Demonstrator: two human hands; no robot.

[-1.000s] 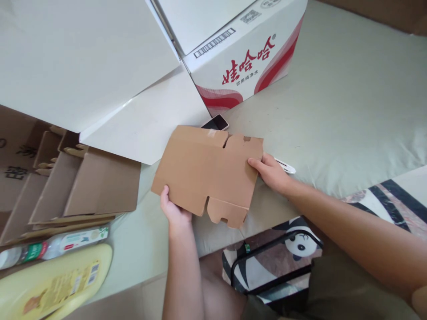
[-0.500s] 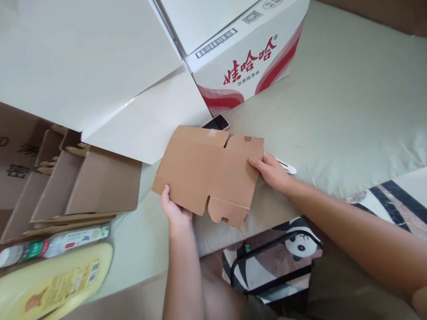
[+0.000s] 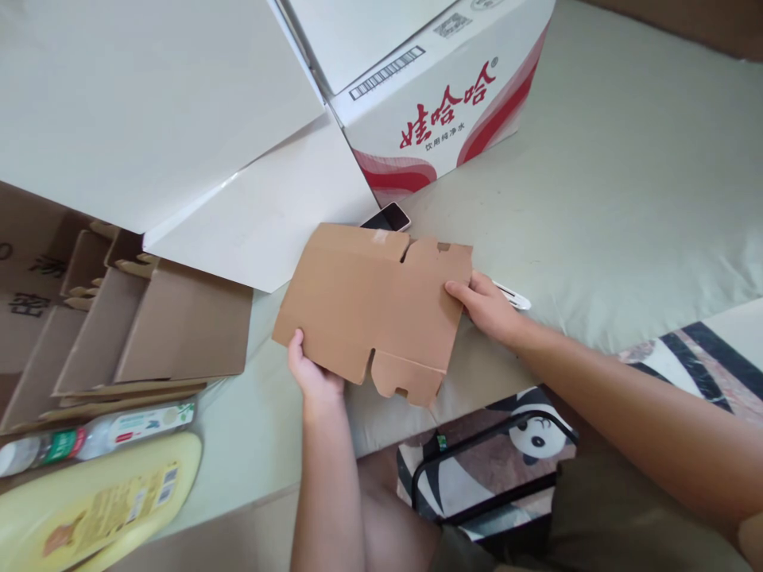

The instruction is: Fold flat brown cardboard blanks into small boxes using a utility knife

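A flat brown cardboard piece (image 3: 358, 298) with slots and rounded flaps is held above the pale green surface. My left hand (image 3: 313, 373) grips its lower left edge, the thumb on top and the other fingers hidden beneath. On the right edge, my right hand (image 3: 484, 303) pinches the cardboard with the thumb on its face. A white utility knife (image 3: 513, 296) shows partly behind the right hand; whether the hand touches it I cannot tell. Behind the cardboard's top edge, a dark-screened phone-like device (image 3: 390, 217) is half covered.
A white carton with red lettering (image 3: 447, 119) stands at the back, beside large white box flaps (image 3: 286, 199). Folded brown cardboard (image 3: 191, 318) leans at left. A clear plastic bottle (image 3: 101, 437) and a yellow bottle (image 3: 107, 508) lie at lower left.
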